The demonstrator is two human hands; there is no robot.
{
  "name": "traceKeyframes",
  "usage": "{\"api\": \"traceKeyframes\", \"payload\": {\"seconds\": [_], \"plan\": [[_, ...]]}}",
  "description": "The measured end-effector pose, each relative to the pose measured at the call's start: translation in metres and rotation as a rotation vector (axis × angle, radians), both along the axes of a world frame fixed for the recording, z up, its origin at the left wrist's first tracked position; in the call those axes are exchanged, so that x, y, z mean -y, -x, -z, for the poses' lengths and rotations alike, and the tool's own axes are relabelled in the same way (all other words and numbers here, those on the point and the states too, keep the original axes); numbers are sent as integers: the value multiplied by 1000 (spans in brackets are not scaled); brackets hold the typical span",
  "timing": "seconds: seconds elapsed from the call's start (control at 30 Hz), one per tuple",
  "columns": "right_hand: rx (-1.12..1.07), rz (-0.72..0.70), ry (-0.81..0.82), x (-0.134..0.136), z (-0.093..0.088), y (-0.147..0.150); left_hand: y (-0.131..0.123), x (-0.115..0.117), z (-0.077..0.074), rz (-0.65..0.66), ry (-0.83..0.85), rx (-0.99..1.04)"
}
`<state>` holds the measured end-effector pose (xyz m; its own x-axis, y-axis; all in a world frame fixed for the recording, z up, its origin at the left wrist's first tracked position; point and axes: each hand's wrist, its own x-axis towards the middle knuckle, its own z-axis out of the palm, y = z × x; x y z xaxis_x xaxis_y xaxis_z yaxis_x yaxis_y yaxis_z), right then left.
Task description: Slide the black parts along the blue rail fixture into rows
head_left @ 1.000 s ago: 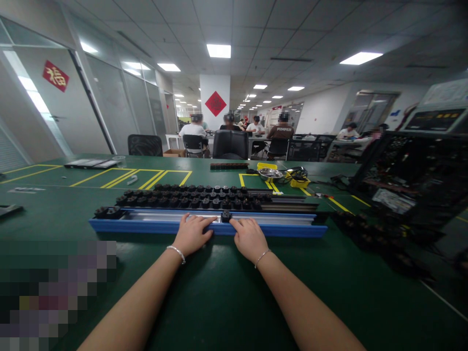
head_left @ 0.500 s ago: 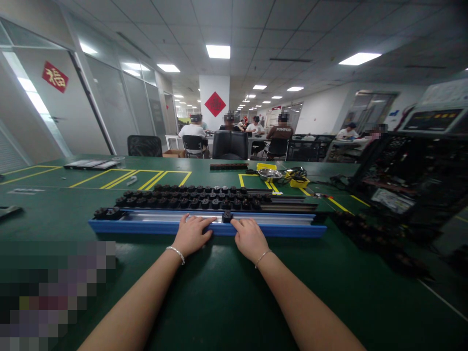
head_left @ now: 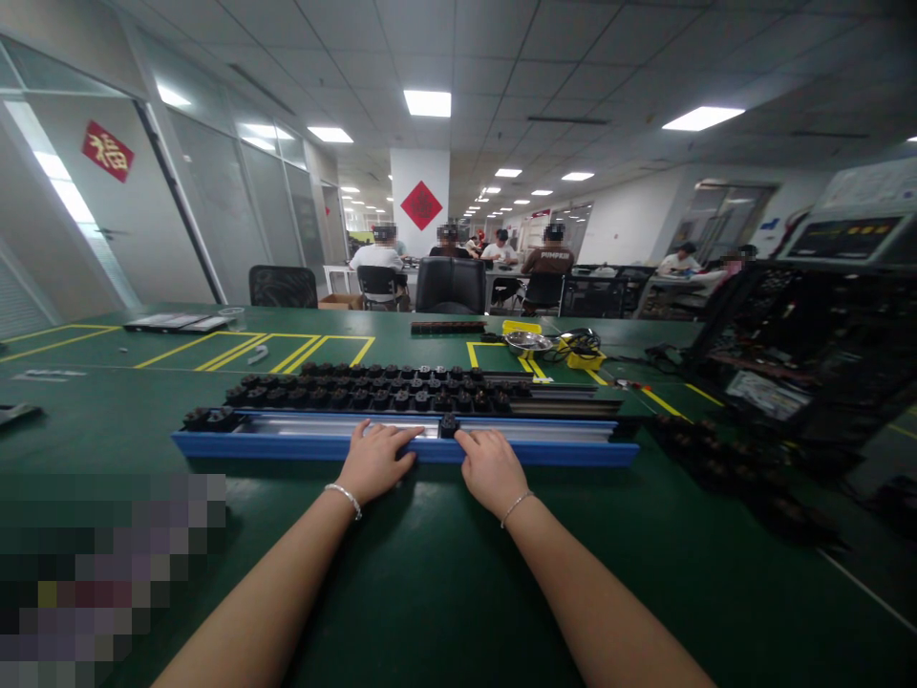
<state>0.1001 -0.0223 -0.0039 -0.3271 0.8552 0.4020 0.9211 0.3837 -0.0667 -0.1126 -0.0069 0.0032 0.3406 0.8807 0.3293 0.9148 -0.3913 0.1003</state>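
A long blue rail [head_left: 287, 449] with a shiny metal channel lies across the table in front of me. My left hand [head_left: 376, 459] rests over its near edge, fingers spread, the index fingertip reaching into the channel. A small black socket module [head_left: 448, 426] sits in the channel near the middle. At its right side is the index fingertip of my right hand [head_left: 493, 466], which lies over the rail's near edge with fingers extended. Two more black modules [head_left: 221, 419] sit at the rail's left end. Parts of the channel are hidden under my fingers.
Behind the blue rail lie dark rails [head_left: 565, 407] carrying rows of black modules [head_left: 358, 397]. A metal bowl [head_left: 528, 341] and a yellow tray with cables [head_left: 586, 355] stand farther back. Dark equipment [head_left: 774, 325] stands right. Several people sit at far tables.
The black module in the channel has shifted very slightly to the right, and my right fingertips with it. My left hand has stayed in place.
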Motion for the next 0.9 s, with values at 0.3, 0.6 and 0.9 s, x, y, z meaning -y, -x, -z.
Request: {"api": "traceKeyframes", "payload": {"seconds": [0.3,0.6,0.9], "plan": [[19,27,-4,3,-3,-3,-1,1,-1,3,5,5],[-9,35,5,1,0,-6,1,-1,1,9,6,11],[12,51,9,4,-3,-6,0,0,0,8,6,11]]}}
